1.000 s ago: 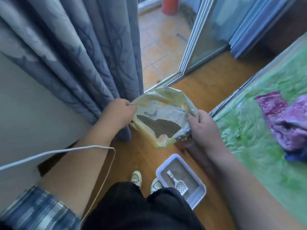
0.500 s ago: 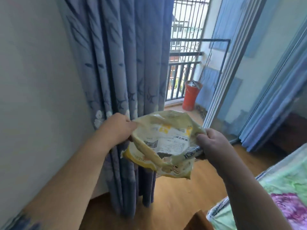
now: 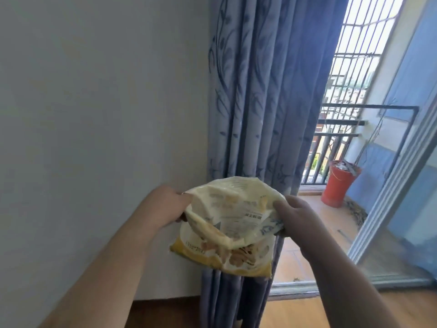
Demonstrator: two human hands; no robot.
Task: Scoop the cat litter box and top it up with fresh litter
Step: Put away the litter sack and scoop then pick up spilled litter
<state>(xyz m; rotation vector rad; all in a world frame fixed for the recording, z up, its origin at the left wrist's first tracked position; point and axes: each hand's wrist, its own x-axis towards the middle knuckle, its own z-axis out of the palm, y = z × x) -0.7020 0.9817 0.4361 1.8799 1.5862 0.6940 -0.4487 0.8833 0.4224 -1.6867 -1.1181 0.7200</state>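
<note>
1. Head view: left hand (image 3: 165, 205) is pinching the left rim of the yellow litter bag (image 3: 227, 227), grip closed on it.
2. Right hand (image 3: 296, 217) is clamping the right rim; bag is hanging between both hands, mouth open, in front of the blue curtain (image 3: 264, 91).

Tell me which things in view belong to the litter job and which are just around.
Job: crinkled yellow-and-white plastic litter bag, left hand, right hand.

Around: blue patterned fabric curtain, orange plastic bucket, black metal balcony railing.
</note>
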